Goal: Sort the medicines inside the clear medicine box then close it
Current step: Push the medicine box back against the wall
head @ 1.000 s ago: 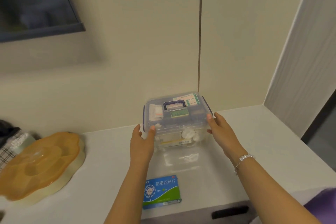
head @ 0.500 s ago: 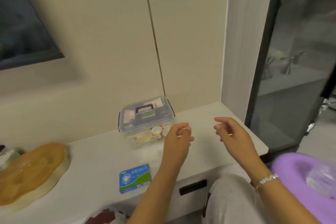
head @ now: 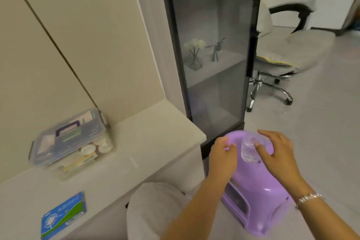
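The clear medicine box (head: 70,140) stands on the white counter (head: 148,142) at the left, against the wall. Its lid with a dark handle is down, and packs and small jars show through its sides. A blue and green medicine pack (head: 63,216) lies flat near the counter's front edge. Both hands are off to the right, over a purple plastic stool (head: 255,191). My left hand (head: 222,157) has its fingers curled at the stool's top edge and holds nothing. My right hand (head: 274,154) has spread fingers touching a small clear cup (head: 251,150) that stands on the stool.
A tall dark glass-door cabinet (head: 210,54) with ornaments inside stands just right of the counter. A grey office chair (head: 284,54) is on the floor behind it. My knee in grey cloth (head: 155,210) is below the counter edge.
My hands left the medicine box and swung right and down to the purple stool. The view turned right with them, so the box now sits at the left.
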